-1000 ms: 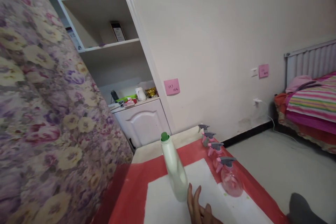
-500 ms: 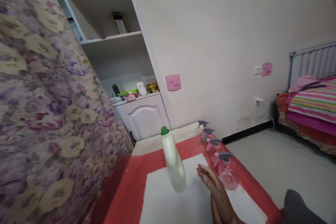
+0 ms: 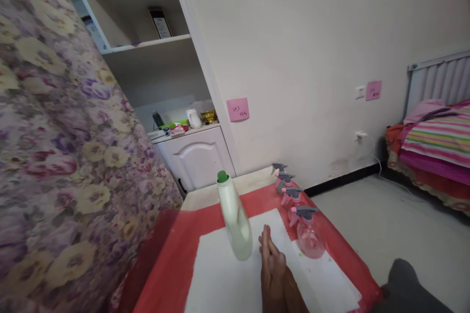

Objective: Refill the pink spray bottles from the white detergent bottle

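My left hand (image 3: 267, 270) and my right hand (image 3: 282, 276) are pressed against each other, palm to palm. Their fingers stretch forward over the white paper, with no object visible between them. Just left of them stands a pale green plastic bottle (image 3: 235, 222) with a moulded handle and a green piece in its mouth (image 3: 222, 176). To their right is the nearest spray bottle (image 3: 311, 239), clear pink with a grey and pink trigger head. More spray bottles (image 3: 293, 195) line up behind it. The inner sides of both hands are hidden.
A red cloth (image 3: 169, 249) and white paper (image 3: 216, 274) cover the table. At left hangs a floral curtain (image 3: 66, 156). A shelf cabinet (image 3: 198, 156) and wall stand behind. On the right is a bed (image 3: 436, 142); a dark grey shape (image 3: 407, 283) shows at lower right.
My hands have moved left, closer to the pale green bottle, and now point more straight forward. The view has shifted slightly; the bottles keep their places on the table.
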`<state>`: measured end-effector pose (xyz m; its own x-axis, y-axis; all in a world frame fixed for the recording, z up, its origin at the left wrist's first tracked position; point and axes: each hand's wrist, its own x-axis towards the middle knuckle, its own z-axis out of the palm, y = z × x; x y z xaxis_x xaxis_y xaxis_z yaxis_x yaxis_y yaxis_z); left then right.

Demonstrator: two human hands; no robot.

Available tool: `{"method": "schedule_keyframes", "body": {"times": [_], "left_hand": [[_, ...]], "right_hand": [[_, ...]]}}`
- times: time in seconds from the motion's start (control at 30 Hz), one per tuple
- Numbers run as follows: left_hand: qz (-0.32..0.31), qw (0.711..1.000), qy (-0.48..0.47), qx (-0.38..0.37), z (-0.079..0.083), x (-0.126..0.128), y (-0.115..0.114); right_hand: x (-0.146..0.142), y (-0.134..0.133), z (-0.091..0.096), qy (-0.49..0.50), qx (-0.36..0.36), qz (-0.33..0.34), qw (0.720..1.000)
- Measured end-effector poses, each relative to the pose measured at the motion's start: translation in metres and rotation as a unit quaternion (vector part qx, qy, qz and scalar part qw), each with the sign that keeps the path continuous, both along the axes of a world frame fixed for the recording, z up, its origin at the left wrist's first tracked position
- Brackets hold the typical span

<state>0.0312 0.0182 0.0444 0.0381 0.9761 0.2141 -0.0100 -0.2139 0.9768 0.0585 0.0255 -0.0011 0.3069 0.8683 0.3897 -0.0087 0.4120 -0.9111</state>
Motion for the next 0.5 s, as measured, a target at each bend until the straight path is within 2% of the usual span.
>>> {"method": "schedule_keyframes", "body": {"times": [0.3,0.5], "left_hand": [[0.016,0.999,0.012,-0.026,-0.006,-0.010,-0.005],[0.015,0.998,0.043,0.034,-0.010,-0.018,0.002]], "right_hand": [[0.021,-0.007,0.001,-0.035,0.002,-0.003,0.999],[0.027,-0.007,0.009,-0.084,0.028,-0.015,0.996]]}}
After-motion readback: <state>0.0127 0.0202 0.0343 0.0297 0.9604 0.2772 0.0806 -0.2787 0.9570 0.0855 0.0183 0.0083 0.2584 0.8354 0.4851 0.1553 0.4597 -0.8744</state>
